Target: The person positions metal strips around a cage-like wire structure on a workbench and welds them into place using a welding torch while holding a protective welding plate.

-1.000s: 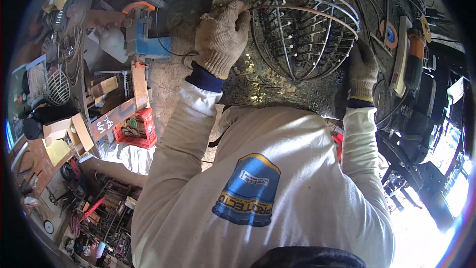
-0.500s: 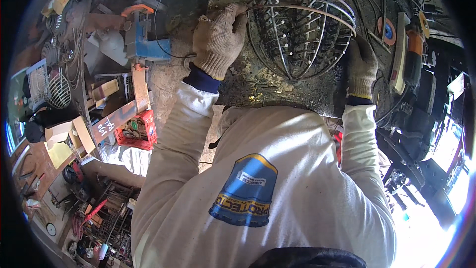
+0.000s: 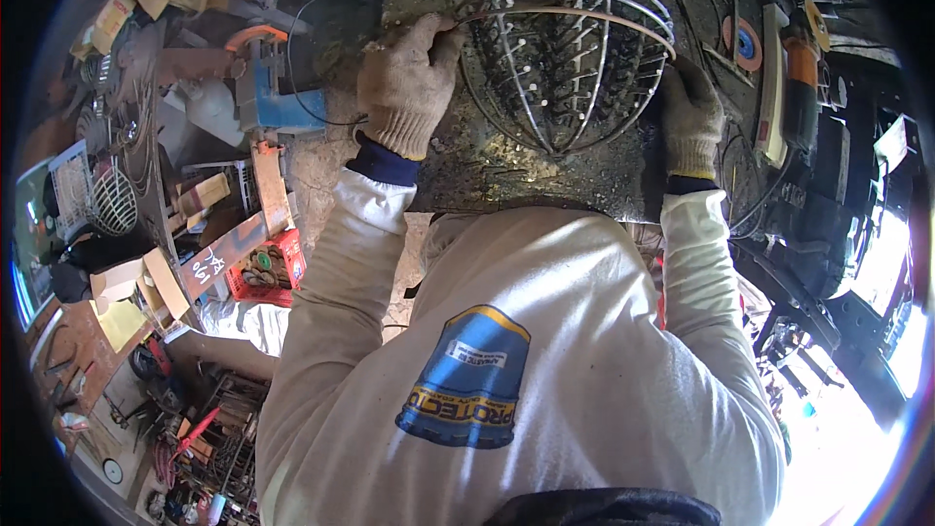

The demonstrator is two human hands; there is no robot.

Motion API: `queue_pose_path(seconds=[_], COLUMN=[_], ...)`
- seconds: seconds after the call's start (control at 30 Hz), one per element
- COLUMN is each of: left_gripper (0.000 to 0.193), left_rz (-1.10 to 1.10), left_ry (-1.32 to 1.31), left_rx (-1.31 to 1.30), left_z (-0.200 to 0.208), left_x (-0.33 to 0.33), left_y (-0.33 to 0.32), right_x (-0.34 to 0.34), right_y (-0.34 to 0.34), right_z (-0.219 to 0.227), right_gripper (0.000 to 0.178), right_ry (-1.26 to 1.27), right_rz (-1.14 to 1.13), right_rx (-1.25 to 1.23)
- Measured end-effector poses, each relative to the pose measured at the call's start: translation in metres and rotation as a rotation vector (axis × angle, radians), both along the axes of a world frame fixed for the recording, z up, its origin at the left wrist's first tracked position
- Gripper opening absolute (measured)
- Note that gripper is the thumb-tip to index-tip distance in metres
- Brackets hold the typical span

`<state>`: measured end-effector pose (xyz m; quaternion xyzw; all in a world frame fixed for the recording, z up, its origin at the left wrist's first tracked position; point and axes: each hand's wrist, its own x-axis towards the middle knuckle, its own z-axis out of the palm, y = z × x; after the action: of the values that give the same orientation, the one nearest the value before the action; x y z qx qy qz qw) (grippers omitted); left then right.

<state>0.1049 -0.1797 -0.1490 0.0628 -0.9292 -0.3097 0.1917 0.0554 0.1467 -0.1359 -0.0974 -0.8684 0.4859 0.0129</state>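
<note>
A domed cage of bent metal rods stands on the dark, gritty workbench, with short pegs and small round rod ends showing among its ribs. Across its near upper side curves a brownish rod. My left hand, in a knitted work glove, is closed in a pinch on this rod's left end. At the opposite end, my gloved right hand is closed around the rod, its fingertips partly hidden behind the cage rim.
Right of the cage lie an orange-and-black angle grinder and a round abrasive disc. A blue vise-like tool stands to the left. Below it sits a red crate of discs. Loose wires run along the bench's right side.
The whole view has shifted a little, so bench and cage sit further left in it. Both hands keep their places at the rod's ends.
</note>
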Motion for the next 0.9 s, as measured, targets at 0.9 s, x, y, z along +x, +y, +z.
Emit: queue_pose_path(seconds=[0.9], left_gripper=[0.017], left_rz=[0.0], left_ry=[0.098], left_rx=[-0.101], left_z=[-0.004], left_x=[-0.003], left_y=[-0.001], right_x=[-0.003], right_y=[0.004], right_z=[-0.014], right_gripper=[0.031], right_ry=[0.008], right_rz=[-0.027], right_rx=[-0.053])
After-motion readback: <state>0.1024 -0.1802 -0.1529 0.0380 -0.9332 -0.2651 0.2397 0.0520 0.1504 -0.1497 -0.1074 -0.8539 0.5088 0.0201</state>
